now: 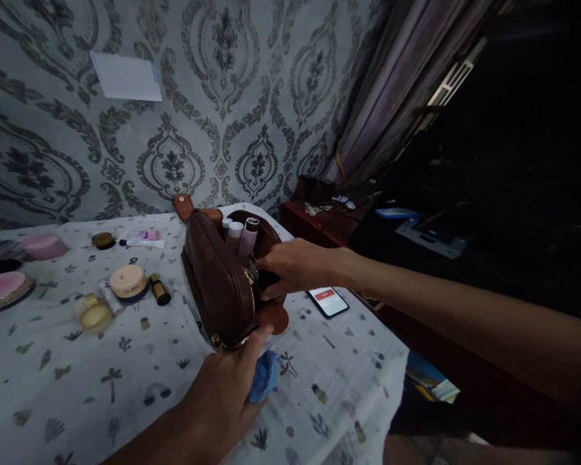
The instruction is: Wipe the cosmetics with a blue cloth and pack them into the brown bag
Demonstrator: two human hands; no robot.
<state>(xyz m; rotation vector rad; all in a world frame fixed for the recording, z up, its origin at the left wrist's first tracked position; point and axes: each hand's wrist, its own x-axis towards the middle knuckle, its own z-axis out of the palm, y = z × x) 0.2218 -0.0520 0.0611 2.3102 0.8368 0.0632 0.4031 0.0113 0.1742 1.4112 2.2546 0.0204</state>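
Note:
A brown leather makeup bag [217, 278] lies unzipped on the patterned cloth, its lid folded back to the right. Upright inside are a pink tube with a silver cap [248, 242] and a white-capped bottle [234, 237]. My right hand [295, 266] reaches into the opening, fingers bent together near a small shiny item; what they grip is partly hidden. Beside the near end of the bag, my left hand [223, 400] has its thumb against the leather and is curled around a fluffy blue thing [265, 376].
Left of the bag lie a round compact [128, 282], a black-and-gold tube [159, 289], a yellow-lidded jar [95, 316], a white tube [142, 243] and pink containers [44, 246]. A lit phone [328, 301] rests right of the bag. Patterned wall [213, 97] stands behind.

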